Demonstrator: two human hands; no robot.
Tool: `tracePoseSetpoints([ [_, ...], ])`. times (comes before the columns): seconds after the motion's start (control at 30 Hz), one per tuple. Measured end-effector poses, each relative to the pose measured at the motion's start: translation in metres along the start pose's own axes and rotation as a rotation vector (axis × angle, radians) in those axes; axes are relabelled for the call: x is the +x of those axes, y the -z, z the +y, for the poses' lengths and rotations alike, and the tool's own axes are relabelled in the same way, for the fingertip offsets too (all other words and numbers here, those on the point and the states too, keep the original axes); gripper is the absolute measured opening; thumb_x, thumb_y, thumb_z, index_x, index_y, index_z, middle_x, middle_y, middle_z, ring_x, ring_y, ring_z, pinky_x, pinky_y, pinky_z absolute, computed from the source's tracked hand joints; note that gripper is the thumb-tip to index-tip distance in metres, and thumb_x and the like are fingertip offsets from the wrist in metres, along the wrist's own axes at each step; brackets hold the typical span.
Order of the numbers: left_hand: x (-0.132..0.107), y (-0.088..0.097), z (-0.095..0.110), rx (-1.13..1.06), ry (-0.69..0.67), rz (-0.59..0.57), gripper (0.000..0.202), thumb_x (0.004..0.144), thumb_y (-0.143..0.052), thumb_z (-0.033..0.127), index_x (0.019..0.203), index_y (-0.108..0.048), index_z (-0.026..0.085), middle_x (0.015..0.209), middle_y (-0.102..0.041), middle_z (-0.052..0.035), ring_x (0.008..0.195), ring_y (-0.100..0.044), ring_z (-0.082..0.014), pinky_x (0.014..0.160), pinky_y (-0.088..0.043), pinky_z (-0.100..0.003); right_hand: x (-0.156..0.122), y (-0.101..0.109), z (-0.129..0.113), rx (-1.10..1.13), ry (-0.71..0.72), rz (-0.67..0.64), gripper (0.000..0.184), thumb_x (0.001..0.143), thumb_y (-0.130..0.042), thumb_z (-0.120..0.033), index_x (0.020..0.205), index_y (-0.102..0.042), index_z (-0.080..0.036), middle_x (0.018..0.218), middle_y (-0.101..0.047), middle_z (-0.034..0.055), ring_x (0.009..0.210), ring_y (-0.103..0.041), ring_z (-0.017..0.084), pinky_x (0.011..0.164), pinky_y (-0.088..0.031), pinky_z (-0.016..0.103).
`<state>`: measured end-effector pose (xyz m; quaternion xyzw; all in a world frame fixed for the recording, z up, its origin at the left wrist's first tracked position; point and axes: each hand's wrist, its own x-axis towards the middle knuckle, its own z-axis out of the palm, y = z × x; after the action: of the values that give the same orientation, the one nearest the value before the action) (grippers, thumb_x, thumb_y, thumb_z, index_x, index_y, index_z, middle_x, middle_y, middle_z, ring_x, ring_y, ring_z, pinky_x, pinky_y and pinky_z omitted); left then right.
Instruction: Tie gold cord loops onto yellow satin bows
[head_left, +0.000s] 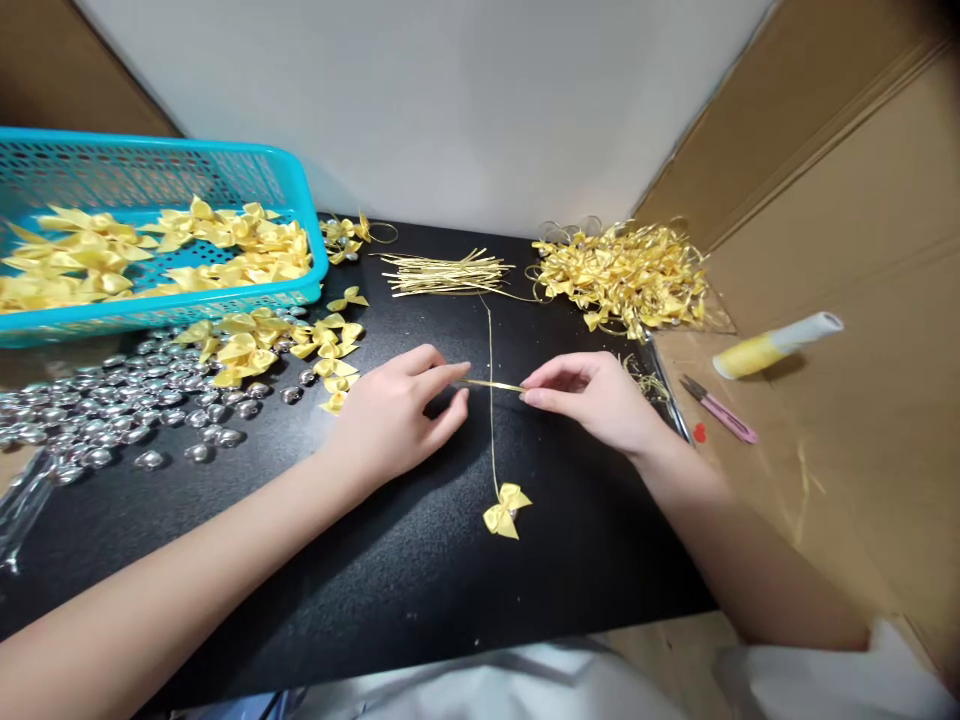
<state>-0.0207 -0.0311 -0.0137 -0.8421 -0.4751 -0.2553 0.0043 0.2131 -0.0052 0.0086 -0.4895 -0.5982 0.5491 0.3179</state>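
A short gold twist tie (493, 385) is stretched crosswise between my two hands. My right hand (589, 395) pinches its right end between thumb and forefinger. At its left end are the fingertips of my left hand (397, 405), bent around it with the thumb slightly lower. Beneath the tie, a thin gold cord (492, 430) runs lengthwise across the black table (420, 570). A yellow ribbon bow (507, 512) lies at the cord's near end, with a small silvery bead partly showing under it. The cord's far end reaches a bundle of gold twist ties (446, 273).
On the left, a blue basket (311, 230) holds yellow bows, with silver beads (150, 400) and loose bows (244, 345) in front. Finished-looking bows with gold loops (622, 270) are heaped at back right. Pink-handled snips (724, 410) and a yellow-white tube (776, 345) lie farther right.
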Motion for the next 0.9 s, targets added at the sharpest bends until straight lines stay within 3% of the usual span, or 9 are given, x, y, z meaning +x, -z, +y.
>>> tracePoseSetpoints([
  [0.17, 0.000, 0.000, -0.003, -0.073, 0.025, -0.170, 0.027, 0.093, -0.053, 0.026, 0.092, -0.077, 0.015, 0.081, -0.069, -0.0050, 0.064, -0.065, -0.0150, 0.060, -0.048, -0.025, -0.003, -0.004, 0.004, -0.015, 0.045, 0.012, 0.012, 0.066, -0.081, -0.023, 0.076, -0.075, -0.019, 0.074, -0.076, 0.0002, 0.068, -0.069, 0.014, 0.068, -0.054, 0.028],
  [0.27, -0.001, 0.003, 0.001, -0.145, 0.072, -0.100, 0.023, 0.091, -0.056, 0.024, 0.088, -0.077, 0.014, 0.077, -0.070, -0.0047, 0.061, -0.063, -0.0137, 0.058, -0.046, -0.024, -0.009, -0.010, 0.006, -0.194, 0.154, 0.075, 0.010, 0.073, -0.077, -0.021, 0.083, -0.076, -0.019, 0.081, -0.078, 0.0015, 0.074, -0.070, 0.015, 0.073, -0.053, 0.029],
  [0.4, 0.000, 0.011, 0.017, -0.265, 0.184, -0.050, 0.014, 0.084, -0.064, 0.020, 0.079, -0.076, 0.014, 0.065, -0.068, -0.0013, 0.053, -0.059, -0.0110, 0.054, -0.043, -0.022, -0.017, -0.018, 0.008, -0.666, 0.394, 0.144, 0.005, 0.083, -0.071, -0.018, 0.084, -0.076, -0.020, 0.085, -0.078, 0.0024, 0.079, -0.068, 0.018, 0.080, -0.046, 0.035],
  [0.5, 0.001, 0.013, 0.027, -0.432, 0.336, -0.058, 0.012, 0.082, -0.066, 0.022, 0.078, -0.074, 0.016, 0.062, -0.069, 0.0004, 0.052, -0.060, -0.0111, 0.054, -0.044, -0.021, -0.022, -0.024, 0.009, -0.901, 0.483, 0.171, 0.008, 0.087, -0.066, -0.019, 0.084, -0.073, -0.019, 0.085, -0.076, 0.0033, 0.082, -0.065, 0.020, 0.081, -0.042, 0.038],
  [0.57, -0.001, 0.010, 0.030, -0.595, 0.465, -0.068, 0.013, 0.081, -0.067, 0.027, 0.077, -0.073, 0.017, 0.062, -0.070, 0.0006, 0.053, -0.062, -0.0117, 0.053, -0.046, -0.021, -0.024, -0.027, 0.010, -0.934, 0.501, 0.206, 0.012, 0.089, -0.061, -0.017, 0.083, -0.072, -0.018, 0.088, -0.074, 0.0057, 0.086, -0.062, 0.021, 0.080, -0.043, 0.038],
  [0.7, -0.008, -0.001, 0.035, -0.915, 0.685, -0.078, 0.018, 0.081, -0.068, 0.033, 0.077, -0.069, 0.016, 0.061, -0.070, 0.0004, 0.053, -0.064, -0.0115, 0.053, -0.049, -0.019, -0.026, -0.037, 0.012, -0.668, 0.428, 0.282, 0.015, 0.085, -0.055, -0.012, 0.075, -0.066, -0.017, 0.077, -0.066, 0.0050, 0.070, -0.059, 0.016, 0.067, -0.048, 0.030],
  [0.8, -0.013, -0.008, 0.038, -1.116, 0.773, -0.053, 0.016, 0.079, -0.070, 0.031, 0.079, -0.068, 0.015, 0.061, -0.070, 0.0005, 0.053, -0.064, -0.0095, 0.055, -0.051, -0.017, -0.026, -0.045, 0.014, -0.265, 0.222, 0.318, 0.009, 0.080, -0.060, -0.016, 0.071, -0.063, -0.018, 0.066, -0.065, 0.0006, 0.058, -0.059, 0.012, 0.058, -0.050, 0.025],
  [0.9, -0.016, -0.013, 0.042, -1.214, 0.825, 0.002, 0.013, 0.076, -0.072, 0.026, 0.079, -0.069, 0.014, 0.064, -0.072, 0.0000, 0.055, -0.066, -0.0088, 0.058, -0.053, -0.016, -0.027, -0.052, 0.016, 0.112, 0.044, 0.333, 0.006, 0.073, -0.068, -0.023, 0.073, -0.065, -0.018, 0.067, -0.068, 0.0006, 0.058, -0.064, 0.012, 0.059, -0.055, 0.025],
])
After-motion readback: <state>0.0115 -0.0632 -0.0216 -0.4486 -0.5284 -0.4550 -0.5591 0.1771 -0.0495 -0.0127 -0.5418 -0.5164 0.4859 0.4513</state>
